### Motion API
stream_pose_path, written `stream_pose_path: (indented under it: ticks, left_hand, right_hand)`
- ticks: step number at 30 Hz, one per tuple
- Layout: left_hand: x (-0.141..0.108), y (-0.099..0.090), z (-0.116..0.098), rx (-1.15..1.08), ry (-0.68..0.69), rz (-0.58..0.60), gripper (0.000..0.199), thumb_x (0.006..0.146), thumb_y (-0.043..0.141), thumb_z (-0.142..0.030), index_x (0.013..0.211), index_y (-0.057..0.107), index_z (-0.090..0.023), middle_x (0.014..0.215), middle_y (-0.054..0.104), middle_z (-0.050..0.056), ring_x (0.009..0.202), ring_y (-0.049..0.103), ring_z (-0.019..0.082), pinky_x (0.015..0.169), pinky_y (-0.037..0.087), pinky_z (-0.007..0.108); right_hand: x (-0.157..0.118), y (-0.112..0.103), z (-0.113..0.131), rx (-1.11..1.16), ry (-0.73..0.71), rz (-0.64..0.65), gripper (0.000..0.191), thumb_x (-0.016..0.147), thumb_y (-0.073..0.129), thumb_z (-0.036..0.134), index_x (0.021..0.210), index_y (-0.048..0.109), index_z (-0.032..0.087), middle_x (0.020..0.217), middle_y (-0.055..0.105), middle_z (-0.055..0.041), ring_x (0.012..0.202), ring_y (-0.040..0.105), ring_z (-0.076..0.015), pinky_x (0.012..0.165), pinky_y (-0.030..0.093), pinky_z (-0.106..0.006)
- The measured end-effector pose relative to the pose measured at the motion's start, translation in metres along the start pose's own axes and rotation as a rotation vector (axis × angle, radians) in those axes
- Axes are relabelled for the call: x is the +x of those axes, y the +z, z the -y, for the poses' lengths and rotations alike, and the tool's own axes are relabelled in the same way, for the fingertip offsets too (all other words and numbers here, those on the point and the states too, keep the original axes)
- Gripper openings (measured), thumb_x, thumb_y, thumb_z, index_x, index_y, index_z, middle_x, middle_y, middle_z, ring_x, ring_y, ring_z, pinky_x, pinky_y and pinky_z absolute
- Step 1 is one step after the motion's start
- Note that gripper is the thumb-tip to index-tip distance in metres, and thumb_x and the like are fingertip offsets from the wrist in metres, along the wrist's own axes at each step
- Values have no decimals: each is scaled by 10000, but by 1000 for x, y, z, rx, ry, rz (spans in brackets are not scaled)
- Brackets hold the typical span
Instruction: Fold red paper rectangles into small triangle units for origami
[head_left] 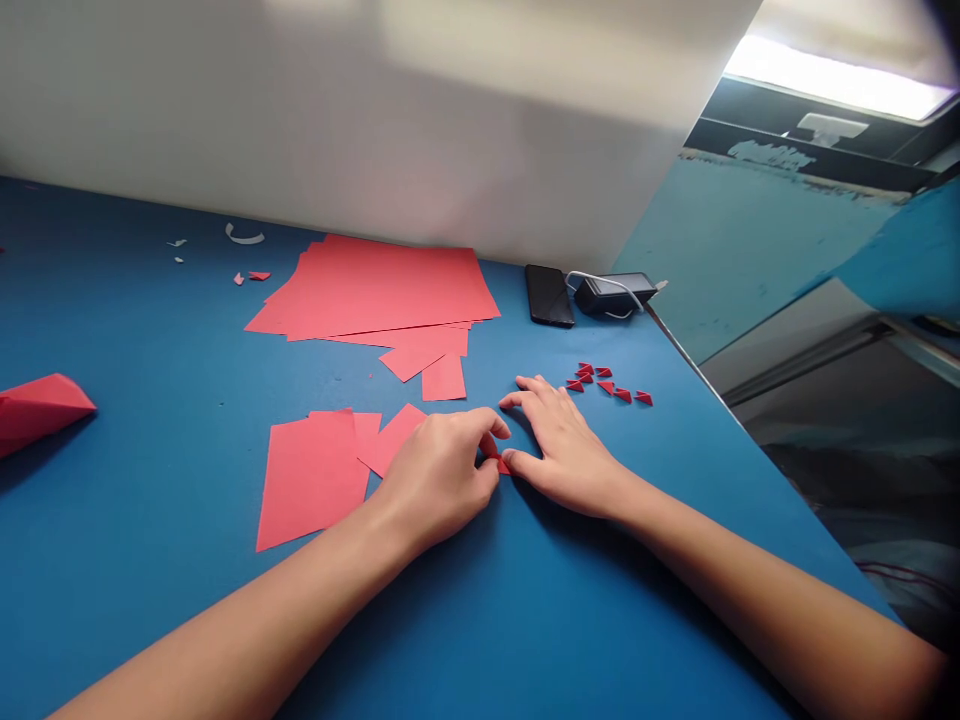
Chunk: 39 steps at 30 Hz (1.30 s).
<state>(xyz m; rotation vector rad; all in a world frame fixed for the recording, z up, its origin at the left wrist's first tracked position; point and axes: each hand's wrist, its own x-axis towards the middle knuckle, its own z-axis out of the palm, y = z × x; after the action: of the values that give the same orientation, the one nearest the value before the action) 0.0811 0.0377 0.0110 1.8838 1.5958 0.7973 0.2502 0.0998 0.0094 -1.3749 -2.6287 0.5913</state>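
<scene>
Between my hands a small folded piece of red paper [504, 466] lies on the blue table, mostly hidden by my fingers. My left hand [448, 462] is closed, its thumb and curled fingers pinching the left side of the paper. With fingers spread, my right hand [559, 440] rests on the table, and its thumb tip touches the paper's right side. Just left of my left hand are loose red paper sheets [309, 480], partly overlapping. Beyond my right fingertips lie several small folded red paper triangles [606, 386].
A stack of larger red sheets [390, 285] lies against the white wall, with smaller cut pieces [444, 380] before it. A black phone [550, 296] and a black device with a white cable [615, 292] sit back right. A rolled red paper [45, 408] is far left, near paper scraps [246, 238].
</scene>
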Motion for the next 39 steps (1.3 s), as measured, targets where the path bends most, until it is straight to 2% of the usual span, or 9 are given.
stream_pose_path:
  ticks: [4,8,10,15,19,22,27,35,39]
  left_hand:
    - [-1,2,0,110,127,11,237,790,494,-85,938,624,-216,874,690,1,796,629,171,619,440,248]
    - [2,-6,4,271,361,124,288,814,465,-54,986,627,-218,900,676,24,869,612,180,683,444,260]
    - [3,-13,7,279,408,179,293,838,470,-79,1033,625,-233,894,660,25,874,609,169,666,445,246]
    - [6,-23,12,100,390,263,271,794,565,-87,1000,655,-239,924,649,14,908,612,139,735,463,211]
    - [10,-22,13,12,344,231,183,794,566,-80,891,656,-205,882,677,8,865,612,134,766,459,220]
    - [12,-20,13,52,320,200,117,814,558,-117,855,642,-187,837,673,15,846,595,155,748,455,247]
    - [10,-19,13,120,399,225,129,807,604,-183,914,676,-182,895,651,42,928,558,187,804,443,277]
    - [11,-18,22,131,511,201,194,861,539,-154,870,732,-174,811,658,51,782,576,158,689,456,261]
    - [9,-22,18,233,544,218,213,850,530,-128,809,735,-169,815,655,56,768,581,165,651,452,270]
  right_hand:
    - [0,1,-2,7,-20,-12,468,782,572,300,1235,475,231,1500,275,-115,1433,115,-304,1136,115,-554]
    - [0,3,-5,10,-30,-16,473,791,587,336,1239,474,236,1503,274,-113,1434,105,-303,1137,119,-555]
    - [1,4,-6,10,-38,-18,481,792,596,373,1238,478,234,1505,271,-113,1434,106,-309,1137,122,-559]
    - [0,3,-4,11,-37,-38,452,822,569,378,1241,489,228,1505,279,-108,1431,129,-309,1144,125,-541]
    - [0,1,-3,17,-28,-20,460,800,588,355,1231,493,224,1508,274,-111,1433,122,-310,1141,126,-542]
    - [0,1,-3,23,-34,-19,464,789,595,330,1229,493,227,1503,282,-112,1431,126,-313,1137,119,-551]
    - [0,0,-3,20,-32,-21,457,796,586,337,1228,492,221,1499,286,-117,1428,136,-313,1140,118,-538]
    - [-1,-2,-1,10,-8,-4,484,781,587,349,1238,489,221,1505,277,-110,1432,128,-295,1150,107,-514]
    - [-1,-3,0,7,-4,3,487,783,585,351,1243,489,223,1512,268,-109,1435,118,-287,1153,99,-504]
